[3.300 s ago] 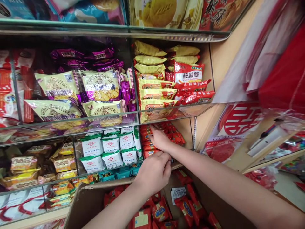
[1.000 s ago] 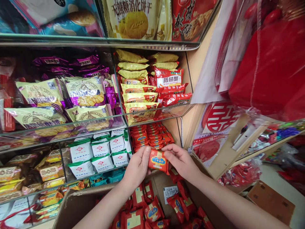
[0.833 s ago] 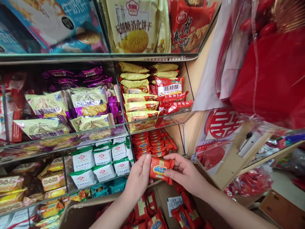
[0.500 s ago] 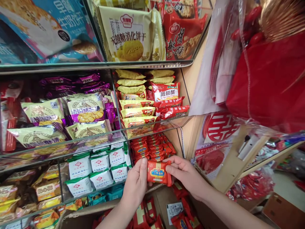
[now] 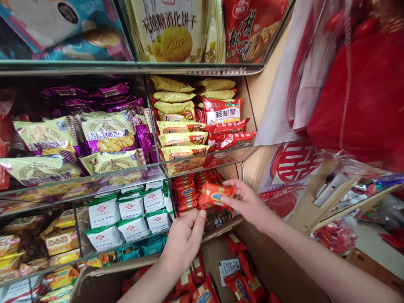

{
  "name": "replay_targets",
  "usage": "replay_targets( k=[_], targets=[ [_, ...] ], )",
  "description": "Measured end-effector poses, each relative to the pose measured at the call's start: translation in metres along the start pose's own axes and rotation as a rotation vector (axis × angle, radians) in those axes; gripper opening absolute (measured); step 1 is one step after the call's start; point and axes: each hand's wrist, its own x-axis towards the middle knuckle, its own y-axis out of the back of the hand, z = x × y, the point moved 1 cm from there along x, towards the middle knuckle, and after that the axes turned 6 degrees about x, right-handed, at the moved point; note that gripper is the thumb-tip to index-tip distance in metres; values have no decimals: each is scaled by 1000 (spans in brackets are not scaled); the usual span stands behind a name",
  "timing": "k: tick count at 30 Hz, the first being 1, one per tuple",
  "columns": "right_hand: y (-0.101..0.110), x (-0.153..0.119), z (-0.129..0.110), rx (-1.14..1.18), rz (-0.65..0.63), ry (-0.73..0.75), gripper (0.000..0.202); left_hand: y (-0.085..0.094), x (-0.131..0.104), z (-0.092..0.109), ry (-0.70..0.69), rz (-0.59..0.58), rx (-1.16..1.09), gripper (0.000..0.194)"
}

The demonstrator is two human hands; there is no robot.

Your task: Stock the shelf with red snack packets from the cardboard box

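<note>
My right hand (image 5: 248, 204) grips a small red biscuit packet (image 5: 213, 194) by its right end, thumb in front. The packet is tilted at the opening of a lower shelf compartment, in front of rows of similar red packets (image 5: 184, 191). Below and to the left of it, my left hand (image 5: 186, 235) is closed, thumb against curled fingers, and no packet shows in it. Under both hands stands an open cardboard box (image 5: 104, 280) with loose red packets (image 5: 205, 292) and a white printed label (image 5: 229, 269) inside.
White packets with green edges (image 5: 132, 225) fill the compartment to the left. A glass shelf (image 5: 202, 166) above carries yellow and red biscuit packets (image 5: 184, 139) and purple-and-cream ones (image 5: 109, 132). A wooden side panel (image 5: 257, 122) and a hanging red bag (image 5: 356, 97) are at the right.
My left hand has let go of the red packet. My right hand has carried it up and forward to the shelf compartment. The view has shifted slightly, too.
</note>
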Motion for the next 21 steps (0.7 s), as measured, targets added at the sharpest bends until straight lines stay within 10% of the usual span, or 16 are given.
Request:
replay_targets(
  k=[7,14,21],
  targets=[
    [-40,57,8,-345,-187,236,28,-4,-1,5,-250,-140,271,33],
    [-63,68,30,-547,47,287,33,-4,-1,2,-331,-133,356,34],
    [-64,69,37,-620,-15,305,29,-4,2,1,-382,-161,382,36]
  ],
)
